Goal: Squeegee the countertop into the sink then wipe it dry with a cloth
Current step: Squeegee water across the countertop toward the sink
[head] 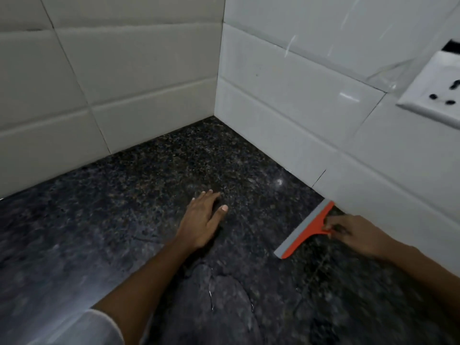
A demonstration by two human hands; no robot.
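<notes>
A dark granite countertop (124, 232) meets white wall tiles (286, 90) in a corner, no sink in view; the left hand (202, 220) lies flat and empty on the stone while the right hand (358, 235) pinches the orange squeegee (307, 229), blade down beside the wall; steady, overlapping pulls with firm pressure look best

White glazed rectangular wall tiles (139, 78) rise from the worktop's far and right edges, the 2 walls meeting at the far corner. A white plastic electrical socket plate (434, 89) with dark round pin holes is fixed to the right-hand wall, well above the worktop's right edge. Light streaks glint on tiles beside it.
</notes>
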